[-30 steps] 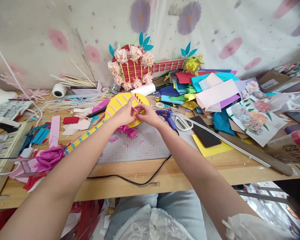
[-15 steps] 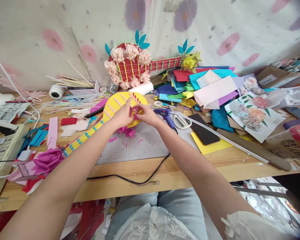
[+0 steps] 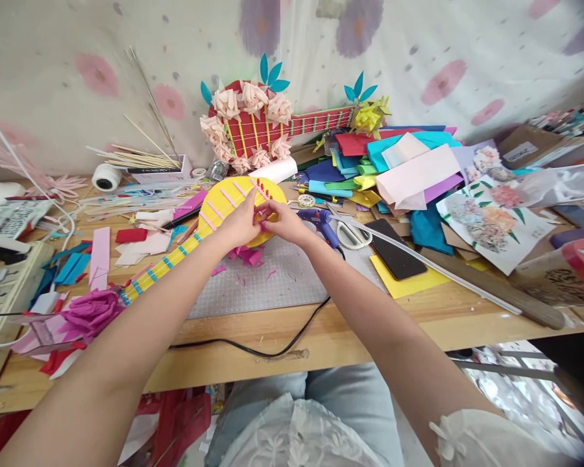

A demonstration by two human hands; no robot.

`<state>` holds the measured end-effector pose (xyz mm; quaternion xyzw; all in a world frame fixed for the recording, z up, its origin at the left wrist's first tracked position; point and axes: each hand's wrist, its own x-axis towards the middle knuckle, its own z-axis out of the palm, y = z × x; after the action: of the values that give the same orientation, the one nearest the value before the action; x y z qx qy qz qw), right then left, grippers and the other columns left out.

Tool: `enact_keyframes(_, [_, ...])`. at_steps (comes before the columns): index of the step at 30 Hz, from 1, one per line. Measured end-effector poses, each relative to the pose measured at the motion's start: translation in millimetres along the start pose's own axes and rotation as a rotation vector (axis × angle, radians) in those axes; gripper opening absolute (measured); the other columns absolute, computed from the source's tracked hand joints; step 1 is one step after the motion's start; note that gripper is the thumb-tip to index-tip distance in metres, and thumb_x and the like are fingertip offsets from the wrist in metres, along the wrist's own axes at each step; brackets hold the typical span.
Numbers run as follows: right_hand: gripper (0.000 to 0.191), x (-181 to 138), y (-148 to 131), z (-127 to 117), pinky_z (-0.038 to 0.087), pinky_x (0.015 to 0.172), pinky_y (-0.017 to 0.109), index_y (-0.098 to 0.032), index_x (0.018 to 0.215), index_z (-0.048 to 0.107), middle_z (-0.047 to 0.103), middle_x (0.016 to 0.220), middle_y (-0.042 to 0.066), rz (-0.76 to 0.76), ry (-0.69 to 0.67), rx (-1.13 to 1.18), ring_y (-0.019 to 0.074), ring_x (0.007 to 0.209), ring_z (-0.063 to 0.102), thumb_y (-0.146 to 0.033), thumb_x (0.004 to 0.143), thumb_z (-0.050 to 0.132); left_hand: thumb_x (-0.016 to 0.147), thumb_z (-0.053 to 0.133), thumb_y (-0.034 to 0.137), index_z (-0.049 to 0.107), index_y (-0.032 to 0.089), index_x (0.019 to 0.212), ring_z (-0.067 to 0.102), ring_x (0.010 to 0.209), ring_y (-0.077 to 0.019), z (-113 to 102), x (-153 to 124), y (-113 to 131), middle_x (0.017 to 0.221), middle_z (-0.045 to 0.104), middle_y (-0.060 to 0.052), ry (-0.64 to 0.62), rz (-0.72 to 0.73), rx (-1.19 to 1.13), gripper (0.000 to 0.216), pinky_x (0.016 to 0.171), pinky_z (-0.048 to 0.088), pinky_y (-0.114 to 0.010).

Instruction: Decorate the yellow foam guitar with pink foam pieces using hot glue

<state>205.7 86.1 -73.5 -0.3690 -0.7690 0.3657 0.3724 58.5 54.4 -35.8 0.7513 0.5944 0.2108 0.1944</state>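
A pale cloth (image 3: 418, 58) printed with pink and purple flowers is hanging across the whole back of the scene, covering the wall. Soft daylight is falling evenly over everything and casting only faint shadows. A light wooden counter (image 3: 272, 337) is running the full width of the view. Beneath its right end, grey metal bars (image 3: 506, 376) are showing, blurred.

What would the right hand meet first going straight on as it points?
Likely the left hand, close ahead of the right hand and its pinched magenta scrap, above the yellow paper guitar; depth unclear.
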Motion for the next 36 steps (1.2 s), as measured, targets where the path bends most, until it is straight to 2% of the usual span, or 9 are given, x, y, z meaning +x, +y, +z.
enact_keyframes(4, [0.034,-2.9,2.5,-2.1,0.046,0.086,0.036,-0.018,0.098,0.058,0.065,0.086,0.002,-0.041,-0.002,-0.010,0.0179,0.085,0.061,-0.015,0.065,0.051,0.068,0.060,0.010,0.029,0.018,0.146,0.064,0.094,-0.0250,-2.1,-0.4,1.4,0.116,0.064,-0.014,0.011,-0.008,-0.066,0.085,0.085,0.047,-0.036])
enact_keyframes(7, [0.041,-11.5,1.1,-2.7,0.040,0.096,0.042,-0.017,0.107,0.056,0.064,0.102,0.008,-0.119,0.022,-0.103,0.0229,0.101,0.058,-0.021,0.067,0.055,0.068,0.059,0.010,0.030,0.017,0.145,0.064,0.088,-0.0232,-4.9,-0.2,2.9,0.110,0.067,-0.013,0.025,-0.047,-0.127,0.083,0.084,0.047,-0.035])
enact_keyframes(12, [0.060,-25.0,-1.8,7.8,0.034,0.102,0.048,-0.017,0.123,0.048,0.055,0.123,0.015,-0.191,0.103,-0.347,0.0302,0.118,0.045,-0.022,0.064,0.060,0.073,0.051,0.014,0.027,0.016,0.147,0.063,0.095,-0.0236,-9.0,1.7,4.3,0.117,0.064,-0.014,0.041,-0.045,-0.110,0.077,0.092,0.044,-0.040])
enact_keyframes(17, [0.056,-20.6,-2.9,21.2,0.035,0.102,0.046,-0.013,0.124,0.048,0.056,0.121,0.016,-0.168,0.176,-0.431,0.0303,0.115,0.046,-0.018,0.068,0.056,0.078,0.044,0.018,0.022,0.015,0.149,0.058,0.110,-0.0235,-12.2,2.2,3.1,0.122,0.062,-0.013,0.015,-0.047,-0.081,0.074,0.099,0.041,-0.039])
enact_keyframes(21, [0.057,-16.0,-2.8,26.0,0.037,0.100,0.044,-0.012,0.124,0.048,0.057,0.119,0.016,-0.123,0.199,-0.455,0.0300,0.112,0.048,-0.015,0.067,0.056,0.078,0.044,0.020,0.020,0.016,0.149,0.059,0.110,-0.0238,-14.2,2.2,1.2,0.125,0.060,-0.013,0.024,-0.048,-0.060,0.075,0.097,0.042,-0.038])
enact_keyframes(25, [0.055,-15.1,0.5,28.9,0.038,0.098,0.046,-0.011,0.125,0.047,0.057,0.119,0.017,-0.069,0.212,-0.452,0.0310,0.112,0.048,-0.021,0.071,0.057,0.079,0.045,0.022,0.021,0.018,0.149,0.058,0.113,-0.0241,-14.9,2.6,-0.9,0.126,0.059,-0.013,0.047,-0.038,-0.036,0.074,0.098,0.042,-0.039])
enact_keyframes(31, [0.053,-16.2,4.3,30.6,0.038,0.096,0.046,-0.013,0.124,0.047,0.058,0.116,0.016,-0.081,0.209,-0.460,0.0304,0.109,0.050,-0.020,0.072,0.055,0.081,0.043,0.023,0.020,0.012,0.149,0.057,0.114,-0.0258,-9.9,2.4,-2.2,0.124,0.060,-0.015,0.012,-0.024,-0.054,0.072,0.098,0.041,-0.039])
enact_keyframes(36, [0.051,-18.5,3.4,30.7,0.039,0.095,0.045,-0.012,0.122,0.048,0.059,0.115,0.016,-0.089,0.210,-0.464,0.0298,0.107,0.050,-0.018,0.072,0.054,0.080,0.042,0.020,0.021,0.014,0.149,0.056,0.115,-0.0246,-6.8,1.7,2.3,0.124,0.061,-0.013,0.005,-0.048,-0.100,0.072,0.100,0.040,-0.038])
